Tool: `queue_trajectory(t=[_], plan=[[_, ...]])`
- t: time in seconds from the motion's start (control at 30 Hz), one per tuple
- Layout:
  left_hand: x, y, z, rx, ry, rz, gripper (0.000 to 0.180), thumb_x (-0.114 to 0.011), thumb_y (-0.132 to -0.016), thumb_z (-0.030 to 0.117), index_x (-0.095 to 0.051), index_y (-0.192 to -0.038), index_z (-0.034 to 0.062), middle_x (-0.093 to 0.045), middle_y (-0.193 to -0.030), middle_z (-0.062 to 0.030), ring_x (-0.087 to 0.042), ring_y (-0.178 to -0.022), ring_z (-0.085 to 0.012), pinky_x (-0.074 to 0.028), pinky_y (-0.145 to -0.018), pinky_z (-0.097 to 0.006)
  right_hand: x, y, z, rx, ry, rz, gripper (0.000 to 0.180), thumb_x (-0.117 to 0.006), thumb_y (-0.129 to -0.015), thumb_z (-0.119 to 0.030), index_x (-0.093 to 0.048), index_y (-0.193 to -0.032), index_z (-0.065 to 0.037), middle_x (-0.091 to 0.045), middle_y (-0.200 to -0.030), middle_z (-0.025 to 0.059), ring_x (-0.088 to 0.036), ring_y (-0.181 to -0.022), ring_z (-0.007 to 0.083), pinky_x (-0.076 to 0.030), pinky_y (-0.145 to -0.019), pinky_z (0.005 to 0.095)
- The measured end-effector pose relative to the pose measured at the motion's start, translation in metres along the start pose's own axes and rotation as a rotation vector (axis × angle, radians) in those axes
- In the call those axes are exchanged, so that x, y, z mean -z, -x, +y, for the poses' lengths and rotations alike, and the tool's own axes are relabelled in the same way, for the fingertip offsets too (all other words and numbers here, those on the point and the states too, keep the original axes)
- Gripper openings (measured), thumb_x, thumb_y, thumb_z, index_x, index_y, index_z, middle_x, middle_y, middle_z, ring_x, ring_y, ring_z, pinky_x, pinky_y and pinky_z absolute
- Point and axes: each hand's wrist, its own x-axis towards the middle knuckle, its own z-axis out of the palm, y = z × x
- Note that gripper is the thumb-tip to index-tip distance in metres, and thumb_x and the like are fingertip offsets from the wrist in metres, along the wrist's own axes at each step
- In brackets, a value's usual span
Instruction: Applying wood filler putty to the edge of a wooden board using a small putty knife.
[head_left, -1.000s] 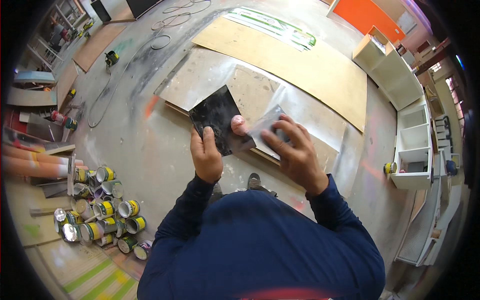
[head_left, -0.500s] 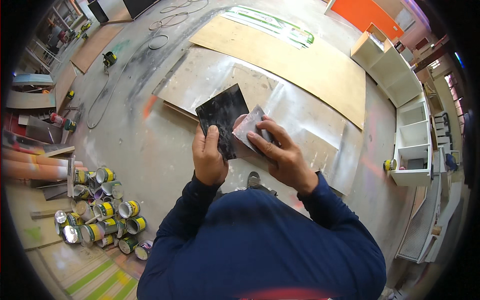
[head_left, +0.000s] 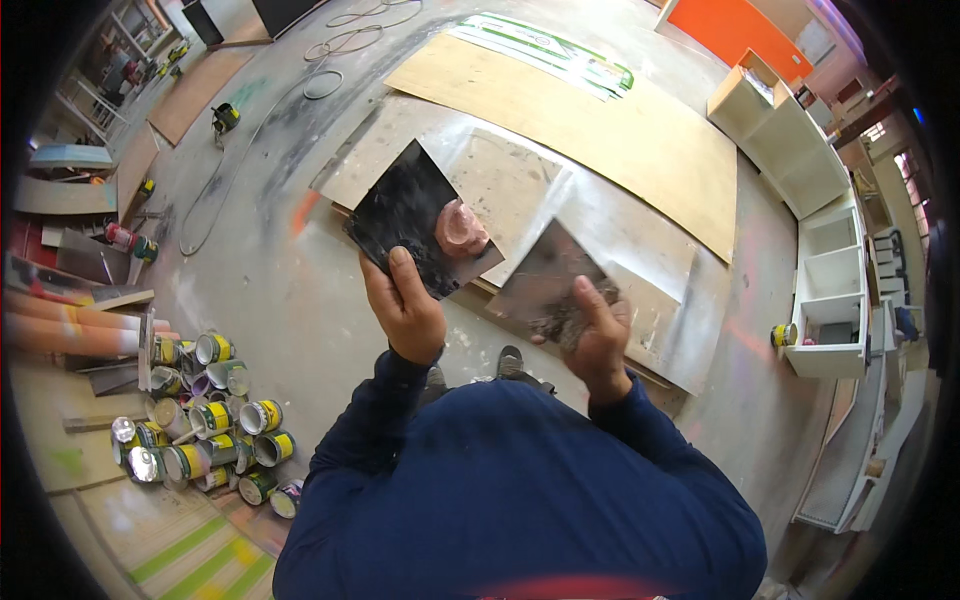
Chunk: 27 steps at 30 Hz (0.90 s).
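Observation:
My left hand (head_left: 408, 312) grips a black square plate (head_left: 402, 212) by its near corner, thumb on top. A lump of pink putty-like paste (head_left: 460, 230) sits near the plate's right corner, and pale smears mark the black face. To the right, apart from it, my right hand (head_left: 600, 335) is closed on a thin, flat, greyish-brown spreader plate (head_left: 552, 268). The thumb presses on its near side, where a rough, dirty patch shows. Most of the right fingers are hidden behind the spreader.
Large boards (head_left: 600, 130) lie on the floor ahead of my shoes (head_left: 510, 362). Several paint cans (head_left: 262, 417) are heaped at the left. White shelf units (head_left: 830, 270) line the right side, with one can (head_left: 783, 335) beside them. A hose (head_left: 205, 215) snakes across the far-left floor.
My right hand has drawn the spreader away from the black plate and turned it over, exposing the pink lump on the plate. My left hand has shifted slightly left with the plate tilted.

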Motion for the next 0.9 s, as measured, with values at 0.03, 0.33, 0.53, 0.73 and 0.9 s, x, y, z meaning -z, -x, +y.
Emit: queue_trajectory(t=[0.03, 0.33, 0.53, 0.73, 0.9], plan=[[-0.004, 0.004, -0.002, -0.036, -0.029, 0.012, 0.043, -0.048, -0.107, 0.018, -0.044, -0.138, -0.0112, -0.06, -0.123, -0.0212, -0.062, -0.106, -0.0243, -0.052, -0.091, -0.034, -0.007, 0.0, 0.003, -0.038, -0.084, -0.007, 0.034, -0.051, -0.102, -0.013, -0.053, -0.129, 0.007, -0.07, -0.102, 0.0192, -0.073, -0.076, 0.0272, -0.063, -0.051, 0.0379], [-0.001, 0.016, -0.003, -0.462, -0.278, -0.349, 0.036, -0.051, -0.103, 0.009, -0.043, -0.127, -0.016, -0.064, -0.074, -0.0224, -0.065, -0.058, -0.0349, -0.049, -0.051, -0.039, -0.017, -0.028, -0.002, -0.12, -0.061, 0.165, 0.025, -0.052, -0.098, -0.01, -0.057, -0.113, 0.009, -0.069, -0.096, 0.018, -0.072, -0.068, 0.028, -0.061, -0.046, 0.0381], [-0.01, 0.016, 0.006, -0.46, -0.339, -0.324, 0.027, -0.049, -0.104, 0.009, -0.047, -0.12, -0.0123, -0.062, -0.067, -0.019, -0.063, -0.052, -0.031, -0.046, -0.048, -0.036, -0.018, -0.034, -0.007, -0.159, -0.114, 0.189, 0.021, -0.055, -0.097, -0.012, -0.057, -0.108, 0.005, -0.067, -0.088, 0.0143, -0.07, -0.062, 0.0252, -0.058, -0.041, 0.037], [-0.017, 0.02, 0.011, -0.377, -0.392, -0.335, 0.026, -0.048, -0.104, 0.011, -0.049, -0.117, -0.0111, -0.063, -0.067, -0.0179, -0.063, -0.052, -0.0302, -0.046, -0.048, -0.037, 0.0, -0.037, -0.001, -0.158, -0.106, 0.164, 0.026, -0.052, -0.098, -0.01, -0.055, -0.114, 0.01, -0.068, -0.095, 0.02, -0.072, -0.067, 0.0284, -0.059, -0.042, 0.0384], [-0.023, 0.025, 0.004, -0.307, -0.342, -0.399, 0.026, -0.048, -0.104, 0.011, -0.05, -0.118, -0.0109, -0.065, -0.069, -0.019, -0.063, -0.052, -0.0312, -0.047, -0.049, -0.039, 0.016, -0.04, 0.001, -0.185, -0.076, 0.171, 0.023, -0.054, -0.098, -0.011, -0.056, -0.112, 0.007, -0.067, -0.091, 0.0165, -0.071, -0.065, 0.027, -0.058, -0.041, 0.038]])
